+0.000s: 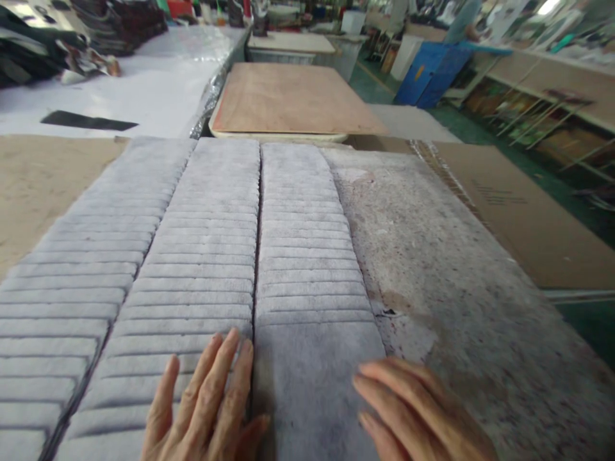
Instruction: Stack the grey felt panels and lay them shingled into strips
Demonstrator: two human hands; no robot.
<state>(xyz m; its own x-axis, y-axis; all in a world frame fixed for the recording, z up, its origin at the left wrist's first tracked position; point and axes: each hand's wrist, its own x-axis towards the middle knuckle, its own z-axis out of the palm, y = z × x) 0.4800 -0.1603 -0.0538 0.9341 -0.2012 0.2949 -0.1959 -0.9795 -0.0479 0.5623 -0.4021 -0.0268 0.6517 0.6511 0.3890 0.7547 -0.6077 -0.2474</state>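
Three rows of overlapping light-grey fabric pieces run away from me: a left row [72,282], a middle row [206,256] and a right row [307,237]. My left hand [206,397] lies with fingers spread over the near part of the middle row, its thumb reaching toward the right row. At the near end of the right row lies a broad grey fabric piece [312,378], darker than the others. My right hand [418,410] rests at this piece's right edge, fingers stretched and fingertips on it. The right thumb is not clearly seen.
The rows lie on a mottled grey surface [442,256]. Beyond stands a wooden board [293,96]. Flat cardboard [538,211] is to the right. A white-covered table [158,83] holds a black strip [89,120] at left. A person [466,19] is far back beside a blue cabinet [427,73].
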